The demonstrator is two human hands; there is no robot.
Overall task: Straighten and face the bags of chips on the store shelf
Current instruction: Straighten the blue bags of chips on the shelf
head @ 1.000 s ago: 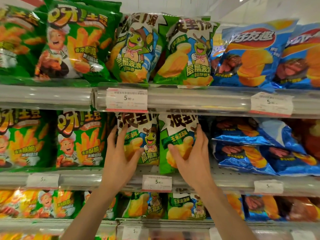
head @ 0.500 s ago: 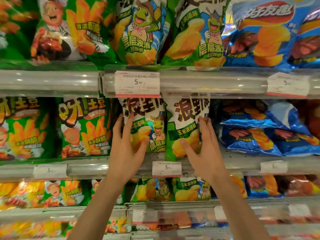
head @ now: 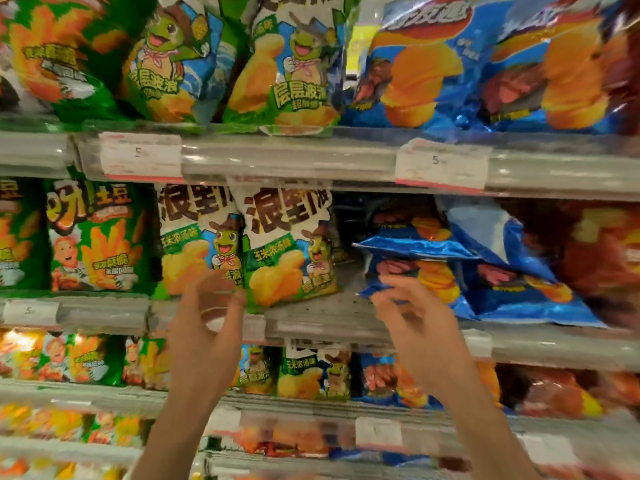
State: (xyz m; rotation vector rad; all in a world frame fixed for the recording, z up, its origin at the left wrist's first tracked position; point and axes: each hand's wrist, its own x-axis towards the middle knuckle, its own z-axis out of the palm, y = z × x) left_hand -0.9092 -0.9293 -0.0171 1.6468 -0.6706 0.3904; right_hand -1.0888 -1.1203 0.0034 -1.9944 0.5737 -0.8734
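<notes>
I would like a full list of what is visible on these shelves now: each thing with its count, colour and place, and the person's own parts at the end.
Frog-mascot chip bags: two, white and green, middle shelf centre, upright; two more on the top shelf.
Chef-mascot bags: green, middle shelf left; more above and below; count unclear.
Blue chip bags: several, middle shelf right, lying slumped; upright ones above.
Red-brown bags: far right, blurred.
Price tags: white, on the shelf rails.
Left hand: open, before the frog-mascot bags, blurred.
Right hand: fingers at the lowest blue bag's corner; grip unclear.
</notes>
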